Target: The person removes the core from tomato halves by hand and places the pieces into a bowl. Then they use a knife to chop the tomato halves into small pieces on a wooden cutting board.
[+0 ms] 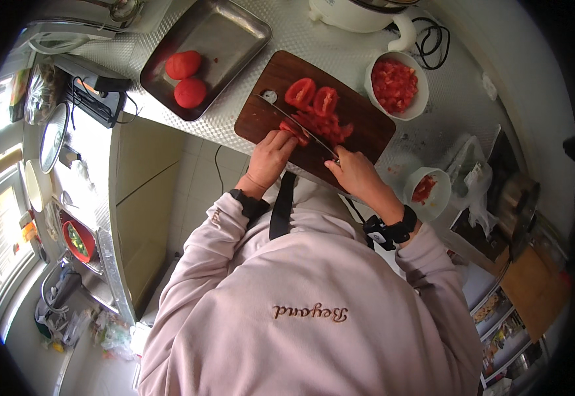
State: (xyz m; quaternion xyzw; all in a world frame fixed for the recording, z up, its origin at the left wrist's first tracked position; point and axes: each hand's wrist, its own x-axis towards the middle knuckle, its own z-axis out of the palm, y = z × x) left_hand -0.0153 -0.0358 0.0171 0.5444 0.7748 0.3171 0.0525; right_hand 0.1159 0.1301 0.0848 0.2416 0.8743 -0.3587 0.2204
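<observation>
On a dark wooden cutting board (pixel 260 116), my left hand (pixel 271 152) presses its fingertips on a piece of tomato (pixel 295 134). My right hand (pixel 357 171) grips the handle of a kitchen knife (pixel 312 136), whose blade lies along that piece, edge-on to the view. Beyond the blade is a heap of cut tomato strips (pixel 328 127). Two larger cut tomato pieces (pixel 301 93) rest farther back, hollow sides up. The knife's handle is mostly hidden by my right hand.
A metal tray (pixel 228 34) holding two peeled tomatoes (pixel 190 92) stands left of the board. To the right are a white bowl of diced tomato (pixel 395 85), a pale bowl with tomato scraps (pixel 425 190) and a plastic bag (pixel 470 173). A white electric pot (pixel 352 15) stands behind.
</observation>
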